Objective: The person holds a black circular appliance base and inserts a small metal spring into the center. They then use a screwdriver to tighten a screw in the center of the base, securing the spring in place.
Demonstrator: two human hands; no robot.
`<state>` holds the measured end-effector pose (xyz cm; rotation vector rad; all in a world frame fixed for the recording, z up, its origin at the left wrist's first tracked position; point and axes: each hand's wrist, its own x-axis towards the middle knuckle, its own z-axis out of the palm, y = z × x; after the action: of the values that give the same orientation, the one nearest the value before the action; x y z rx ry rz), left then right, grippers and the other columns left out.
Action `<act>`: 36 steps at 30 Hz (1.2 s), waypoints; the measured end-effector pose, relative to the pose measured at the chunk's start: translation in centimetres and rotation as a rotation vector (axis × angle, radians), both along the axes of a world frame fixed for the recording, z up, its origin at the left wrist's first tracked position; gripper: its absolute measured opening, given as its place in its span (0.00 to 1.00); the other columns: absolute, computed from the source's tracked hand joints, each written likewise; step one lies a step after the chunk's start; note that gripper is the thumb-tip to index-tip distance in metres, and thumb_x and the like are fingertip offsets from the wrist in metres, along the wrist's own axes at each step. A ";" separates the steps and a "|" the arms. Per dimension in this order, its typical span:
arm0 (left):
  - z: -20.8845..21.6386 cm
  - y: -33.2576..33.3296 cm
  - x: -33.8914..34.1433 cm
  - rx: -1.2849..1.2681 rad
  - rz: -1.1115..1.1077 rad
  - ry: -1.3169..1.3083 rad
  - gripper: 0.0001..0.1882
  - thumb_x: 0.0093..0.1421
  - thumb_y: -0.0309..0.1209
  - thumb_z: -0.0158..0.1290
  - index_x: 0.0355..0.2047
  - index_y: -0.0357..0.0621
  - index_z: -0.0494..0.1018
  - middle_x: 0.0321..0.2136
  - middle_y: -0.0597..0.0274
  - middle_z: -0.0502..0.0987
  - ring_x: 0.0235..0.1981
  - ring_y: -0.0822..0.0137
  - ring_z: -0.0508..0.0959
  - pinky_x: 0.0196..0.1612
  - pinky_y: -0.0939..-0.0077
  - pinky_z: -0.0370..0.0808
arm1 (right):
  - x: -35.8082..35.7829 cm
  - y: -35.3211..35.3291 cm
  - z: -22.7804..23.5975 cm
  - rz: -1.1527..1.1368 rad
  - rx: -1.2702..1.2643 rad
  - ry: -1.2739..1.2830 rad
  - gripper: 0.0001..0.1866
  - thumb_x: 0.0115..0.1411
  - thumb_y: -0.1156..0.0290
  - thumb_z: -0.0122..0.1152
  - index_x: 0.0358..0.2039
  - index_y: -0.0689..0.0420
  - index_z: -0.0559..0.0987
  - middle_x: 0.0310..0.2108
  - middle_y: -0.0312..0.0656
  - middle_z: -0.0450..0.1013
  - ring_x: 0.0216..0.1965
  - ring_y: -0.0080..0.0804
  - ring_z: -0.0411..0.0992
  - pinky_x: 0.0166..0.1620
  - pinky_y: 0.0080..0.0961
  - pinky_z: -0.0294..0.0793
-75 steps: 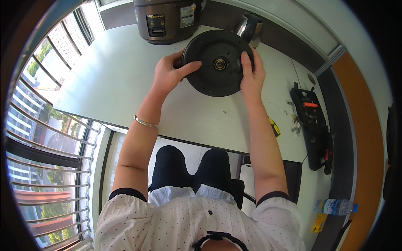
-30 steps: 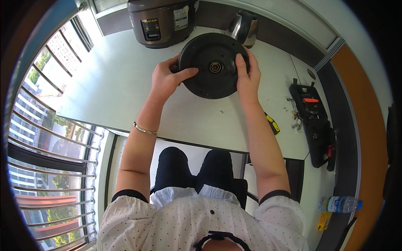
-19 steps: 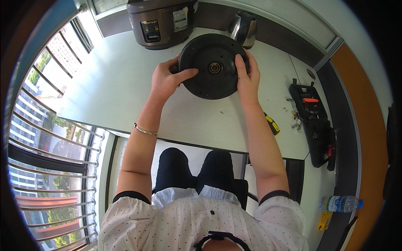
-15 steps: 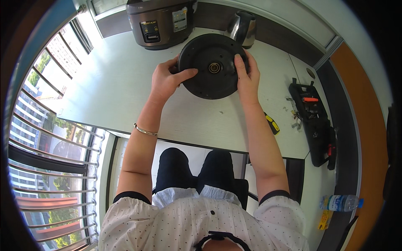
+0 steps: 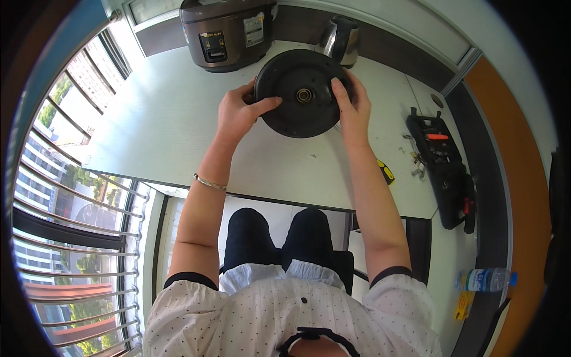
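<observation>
Both of my hands grip a black round disc (image 5: 291, 116) above the table, with its face turned up toward me. At its middle sits a small brass-coloured metal ring (image 5: 304, 96), with several small holes in the black surface around it. My left hand (image 5: 239, 116) holds the left rim, its thumb lying on the face and its fingers curled underneath. On the right rim, my right hand (image 5: 355, 110) does the same, thumb on top. The fingers beneath the disc are mostly hidden, as is its underside.
Behind the disc stand a brown rice cooker (image 5: 229, 35) and a steel kettle (image 5: 339, 41). At right lie an open black tool case (image 5: 440, 160), scattered small metal parts (image 5: 417, 163) and a yellow-black tool handle (image 5: 385, 172). A water bottle (image 5: 486, 279) lies lower right.
The disc's near edge has risen slightly, so it tilts a little differently. Both hands keep the same hold, and the right one has shifted very slightly.
</observation>
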<state>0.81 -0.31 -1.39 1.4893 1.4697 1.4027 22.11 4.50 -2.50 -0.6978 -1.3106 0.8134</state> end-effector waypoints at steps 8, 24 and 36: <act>-0.4 0.6 -0.4 0.021 -0.027 -0.056 0.29 0.43 0.42 0.64 0.45 0.40 0.79 0.16 0.70 0.72 0.15 0.78 0.65 0.21 0.81 0.62 | 0.3 -0.1 -0.4 -0.187 -0.002 -0.146 0.36 0.52 0.57 0.70 0.54 0.66 0.69 0.52 0.52 0.70 0.52 0.40 0.69 0.55 0.29 0.67; -0.8 0.5 -0.6 0.038 0.003 -0.040 0.29 0.42 0.47 0.65 0.42 0.41 0.80 0.16 0.69 0.73 0.16 0.77 0.68 0.21 0.81 0.65 | 3.5 -8.0 -2.5 -0.005 0.165 -1.113 0.06 0.49 0.74 0.62 0.30 0.59 0.81 0.30 0.42 0.74 0.31 0.43 0.74 0.36 0.34 0.74; -0.6 0.3 -1.2 0.024 -0.068 -0.153 0.21 0.45 0.36 0.64 0.36 0.33 0.78 0.19 0.65 0.74 0.19 0.77 0.68 0.20 0.82 0.62 | 2.5 -7.4 -4.3 0.006 0.146 -1.120 0.06 0.50 0.77 0.61 0.30 0.62 0.80 0.33 0.46 0.74 0.35 0.46 0.73 0.40 0.34 0.73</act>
<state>-0.43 0.02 -2.00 1.3998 1.3016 1.4632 24.56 -2.95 -6.80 -1.0887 -2.3338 0.2744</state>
